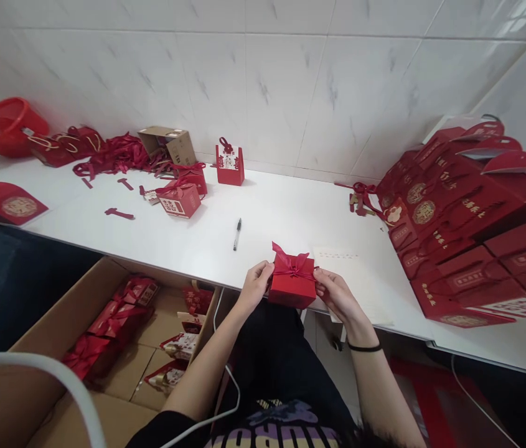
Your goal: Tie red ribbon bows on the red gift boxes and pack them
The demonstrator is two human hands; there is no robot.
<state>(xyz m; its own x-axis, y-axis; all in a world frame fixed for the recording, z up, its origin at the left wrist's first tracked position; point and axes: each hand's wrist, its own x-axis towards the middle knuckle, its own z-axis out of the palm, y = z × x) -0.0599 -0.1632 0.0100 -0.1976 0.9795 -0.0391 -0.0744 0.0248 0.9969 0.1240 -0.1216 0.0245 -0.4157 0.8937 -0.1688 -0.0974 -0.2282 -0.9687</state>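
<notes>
Head view: the red box (292, 290) is between the person's two hands at the front edge of the surface (276, 205), its near face hanging over the lap; a ribbon bow (293, 266) lies across its top, one loop or tail standing up at the far left corner. The left hand (257, 284) pinches the box at its left side, fingers curled; the right hand (336, 291) has thumb and fingers closed at the right side, where the ribbon reaches the edge; whether it pinches ribbon as well as box, I cannot tell.

To do this step well, I would judge, hold the sides lightly, since thin card may dent; rest the base fully on the surface, so that straightening the bow does not tip it; draw both loops evenly, keeping the knot centred and the band flat; move the pen (237, 234) and the paper sheet (360, 283) aside if more elbow room is wanted.
</notes>
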